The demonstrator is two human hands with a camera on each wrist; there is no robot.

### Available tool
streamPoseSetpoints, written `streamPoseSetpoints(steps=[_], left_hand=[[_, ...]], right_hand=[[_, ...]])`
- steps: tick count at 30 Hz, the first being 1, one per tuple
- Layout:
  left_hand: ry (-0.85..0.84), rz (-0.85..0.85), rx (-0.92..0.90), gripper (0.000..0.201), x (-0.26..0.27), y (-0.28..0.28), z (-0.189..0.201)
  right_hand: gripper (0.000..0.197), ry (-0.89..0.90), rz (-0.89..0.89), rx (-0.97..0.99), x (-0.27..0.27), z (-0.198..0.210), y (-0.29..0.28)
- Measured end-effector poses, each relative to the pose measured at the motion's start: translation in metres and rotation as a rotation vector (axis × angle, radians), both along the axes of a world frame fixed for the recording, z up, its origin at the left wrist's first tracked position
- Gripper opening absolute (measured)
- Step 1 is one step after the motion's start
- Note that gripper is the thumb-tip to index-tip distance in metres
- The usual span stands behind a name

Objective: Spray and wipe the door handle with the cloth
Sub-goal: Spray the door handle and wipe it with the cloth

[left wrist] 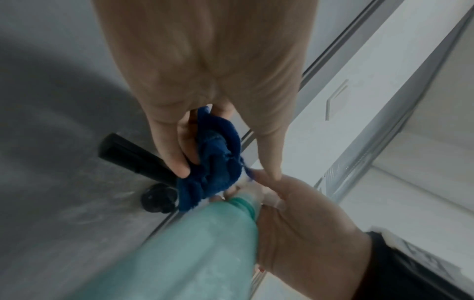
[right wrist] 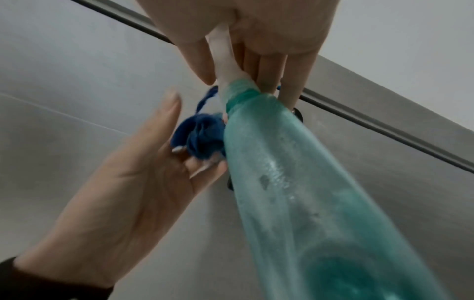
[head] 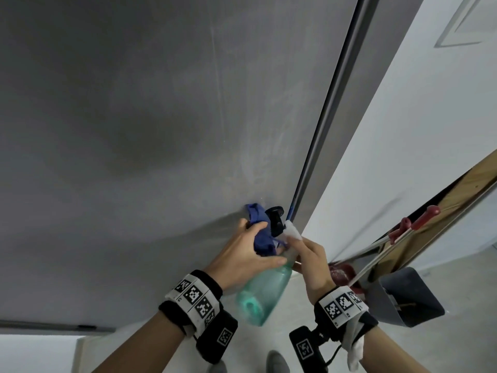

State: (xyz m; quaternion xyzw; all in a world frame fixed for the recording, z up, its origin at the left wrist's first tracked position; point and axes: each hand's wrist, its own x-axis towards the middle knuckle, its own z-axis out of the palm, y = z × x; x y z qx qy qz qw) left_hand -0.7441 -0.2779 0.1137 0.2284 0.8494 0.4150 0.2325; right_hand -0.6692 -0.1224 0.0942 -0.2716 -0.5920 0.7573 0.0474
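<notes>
A black door handle (head: 274, 218) sticks out of the grey door (head: 134, 130) close to its right edge; in the left wrist view the black door handle (left wrist: 133, 156) has a round lock knob (left wrist: 159, 198) just below it. My left hand (head: 250, 249) grips a bunched blue cloth (head: 259, 234) pressed against the handle's left side. The blue cloth (left wrist: 215, 162) sits between thumb and fingers. My right hand (head: 309, 253) holds a teal spray bottle (head: 262, 292) by its white spray head (head: 293, 230), nozzle beside the handle. In the right wrist view the fingers wrap the sprayer neck (right wrist: 223, 58) above the teal spray bottle (right wrist: 295, 182).
A grey door frame (head: 336, 117) runs up right of the handle, then a white wall (head: 390, 130). Red-handled tools (head: 419, 219) lean at the right above a grey dustpan (head: 403, 297). A shoe (head: 277, 362) shows on the pale floor below.
</notes>
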Motion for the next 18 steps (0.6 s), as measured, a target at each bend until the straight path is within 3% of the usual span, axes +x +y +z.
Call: streamPoseSetpoints(steps=[4,9,13,18], left_hand=[[0.185,0.204,0.08,0.054,-0.009,-0.032,-0.006],[0.286,0.288,0.026,0.019,-0.021,-0.059,-0.013],[0.285,0.286,-0.014,0.02,-0.026,-0.056,-0.023],[0.213,0.283,-0.036,0.015,-0.03,-0.045,-0.031]], right_hand=[[0.041,0.12,0.032,0.193,-0.005,0.005,0.005],[0.019,0.064,0.037,0.259,-0.03,0.006,0.01],[0.006,0.061,0.098,0.246,-0.041,0.009,-0.005],[0.009,0.096,0.074,0.206,-0.044,0.004,-0.019]])
